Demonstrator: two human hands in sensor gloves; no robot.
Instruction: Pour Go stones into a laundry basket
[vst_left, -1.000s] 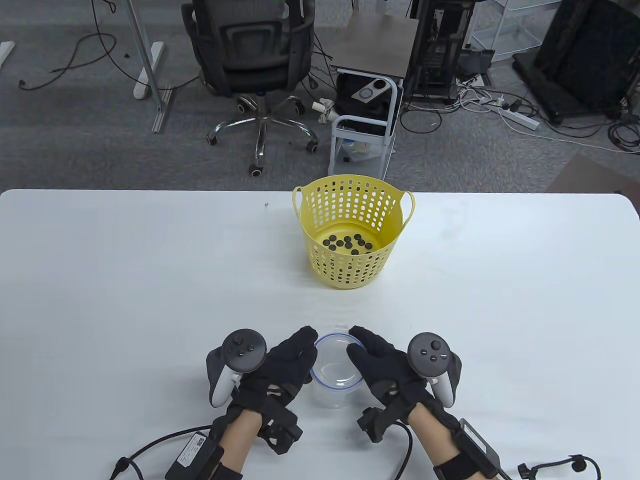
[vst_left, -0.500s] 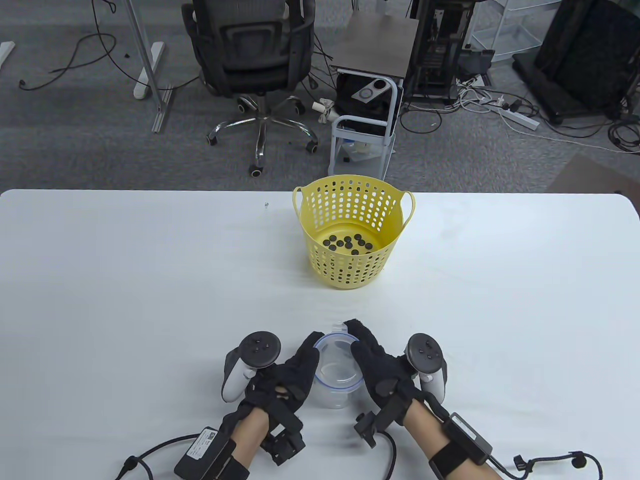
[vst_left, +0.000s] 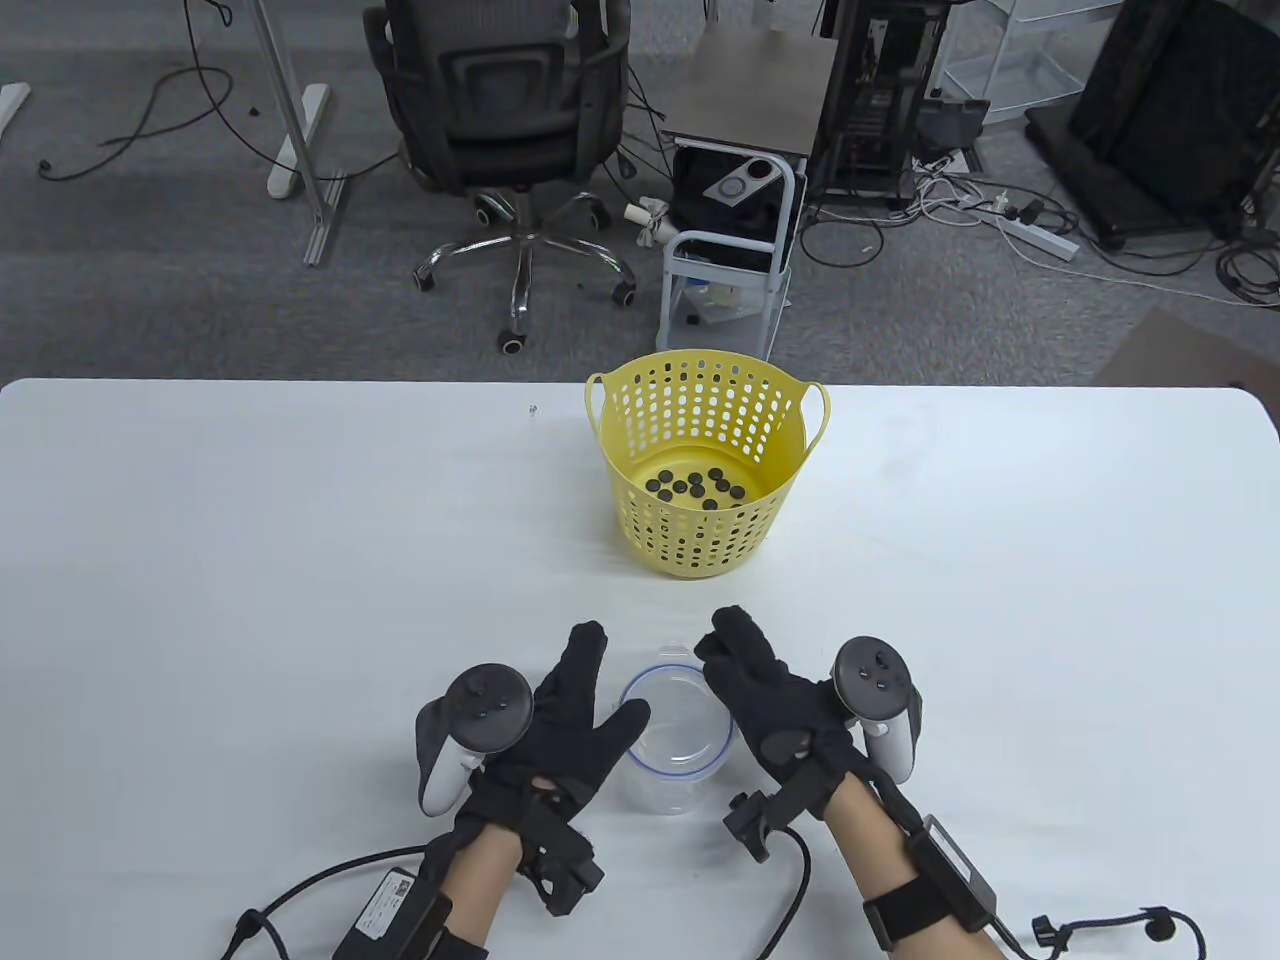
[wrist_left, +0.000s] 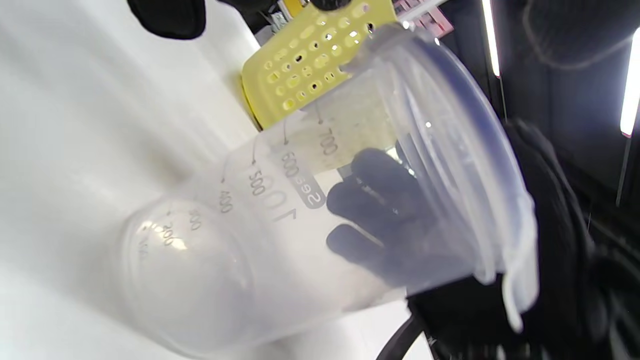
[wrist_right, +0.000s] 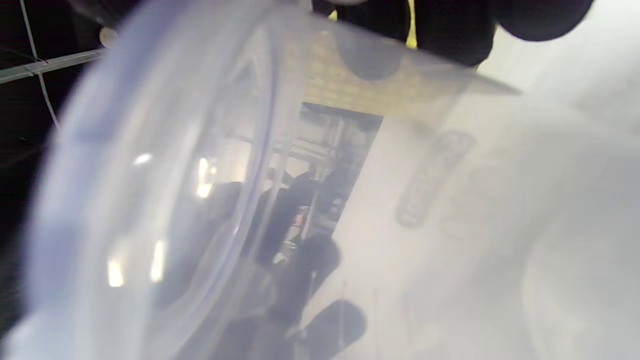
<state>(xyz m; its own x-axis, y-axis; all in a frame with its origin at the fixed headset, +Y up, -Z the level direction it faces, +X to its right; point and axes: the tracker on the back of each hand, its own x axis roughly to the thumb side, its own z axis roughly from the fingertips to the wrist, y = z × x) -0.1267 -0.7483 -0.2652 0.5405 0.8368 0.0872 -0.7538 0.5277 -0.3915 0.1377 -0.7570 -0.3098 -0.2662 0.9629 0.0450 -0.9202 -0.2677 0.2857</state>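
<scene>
A yellow perforated laundry basket stands upright at the table's far middle, with several black Go stones on its bottom. A clear measuring cup with a blue rim stands upright and empty near the front edge. My left hand is open just left of the cup, fingers spread and thumb near the rim. My right hand is open along the cup's right side, fingers stretched past it. In the left wrist view the cup fills the frame, with the basket behind it and my right fingers showing through its wall. The right wrist view shows the cup blurred and very close.
The white table runs wide on both sides. A tiny object lies near the far edge, left of the basket. An office chair and a small cart stand on the floor beyond the table. Glove cables trail at the front edge.
Both hands gripped the cup's sides half a second ago. Now the left hand has opened and drawn left, and the right hand's fingers have straightened away from the rim. The cup has stayed put.
</scene>
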